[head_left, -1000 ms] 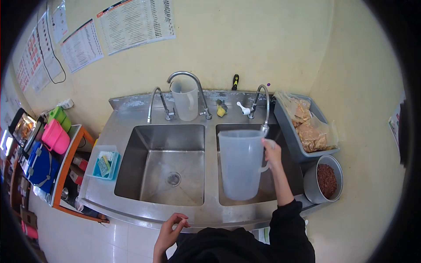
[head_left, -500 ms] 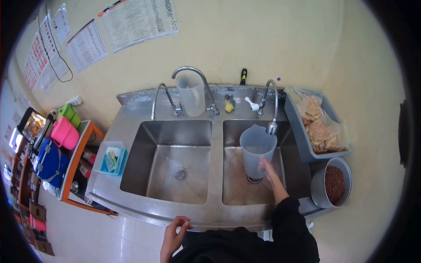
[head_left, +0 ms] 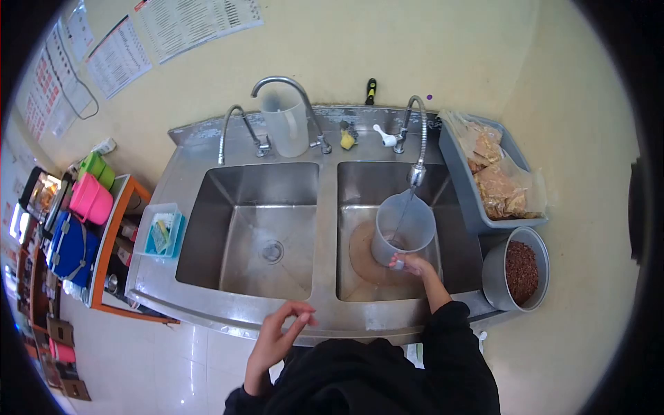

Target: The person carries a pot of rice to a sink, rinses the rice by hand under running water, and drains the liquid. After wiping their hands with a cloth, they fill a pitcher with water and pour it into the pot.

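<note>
A translucent pitcher [head_left: 406,225] stands in the right sink [head_left: 360,287], tilted a little, its handle held by my right hand [head_left: 413,264]. From the right tap [head_left: 418,162] a thin stream of water runs into it. Water lies on the sink floor around its base. My left hand [head_left: 280,335] is raised near the counter's front edge, touching nothing, its fingers bent and apart. The left sink [head_left: 238,273] shows a bare floor and a drain. Behind the sinks a second pitcher [head_left: 287,128] stands upright under the tall tap [head_left: 311,114].
A grey tub [head_left: 477,207] with bagged food and a pot [head_left: 494,277] of dark red grains stand at the right. A blue container [head_left: 176,238] with sponges sits at the left. A yellow sponge [head_left: 346,140] lies at the back, near a white tap handle [head_left: 386,136].
My right hand and the pitcher have moved lower in the sink, and water now runs into the pitcher. My left hand has risen and moved slightly forward. The view has shifted.
</note>
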The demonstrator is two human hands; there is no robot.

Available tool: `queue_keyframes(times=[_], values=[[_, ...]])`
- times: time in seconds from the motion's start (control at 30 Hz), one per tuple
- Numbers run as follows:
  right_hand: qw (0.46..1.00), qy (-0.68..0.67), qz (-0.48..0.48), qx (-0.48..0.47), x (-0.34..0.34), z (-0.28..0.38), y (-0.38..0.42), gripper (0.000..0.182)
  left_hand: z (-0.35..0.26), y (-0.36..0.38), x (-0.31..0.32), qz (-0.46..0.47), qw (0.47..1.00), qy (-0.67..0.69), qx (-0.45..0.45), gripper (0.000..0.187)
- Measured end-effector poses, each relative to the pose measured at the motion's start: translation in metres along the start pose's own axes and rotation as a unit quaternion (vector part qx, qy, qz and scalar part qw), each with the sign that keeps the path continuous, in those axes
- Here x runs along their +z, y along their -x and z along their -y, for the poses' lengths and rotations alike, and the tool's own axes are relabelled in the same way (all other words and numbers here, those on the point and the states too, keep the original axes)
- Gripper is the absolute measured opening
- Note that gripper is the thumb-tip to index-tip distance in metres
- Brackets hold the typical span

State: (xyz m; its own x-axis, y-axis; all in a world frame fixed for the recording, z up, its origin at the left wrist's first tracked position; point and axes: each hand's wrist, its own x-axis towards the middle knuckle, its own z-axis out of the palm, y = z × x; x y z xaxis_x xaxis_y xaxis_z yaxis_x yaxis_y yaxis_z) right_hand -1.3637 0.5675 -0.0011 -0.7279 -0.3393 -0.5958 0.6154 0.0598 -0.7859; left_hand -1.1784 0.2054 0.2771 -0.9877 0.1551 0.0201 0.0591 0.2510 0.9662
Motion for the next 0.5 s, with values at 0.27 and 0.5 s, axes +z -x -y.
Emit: queue_keyframes(times=[0.27, 0.5], values=[[0.996, -0.034, -0.012, -0.078, -0.024, -0.031, -0.03, 0.018, -0.133, -0.042, -0.005, 0.03, 0.887, 0.079, 0.454, 0.025], [0.998, 0.028, -0.037, -0.033, -0.039, -0.041, -0.046, 0.019, -0.147, -0.041, -0.005, -0.044, 0.83, 0.15, 0.536, 0.025]])
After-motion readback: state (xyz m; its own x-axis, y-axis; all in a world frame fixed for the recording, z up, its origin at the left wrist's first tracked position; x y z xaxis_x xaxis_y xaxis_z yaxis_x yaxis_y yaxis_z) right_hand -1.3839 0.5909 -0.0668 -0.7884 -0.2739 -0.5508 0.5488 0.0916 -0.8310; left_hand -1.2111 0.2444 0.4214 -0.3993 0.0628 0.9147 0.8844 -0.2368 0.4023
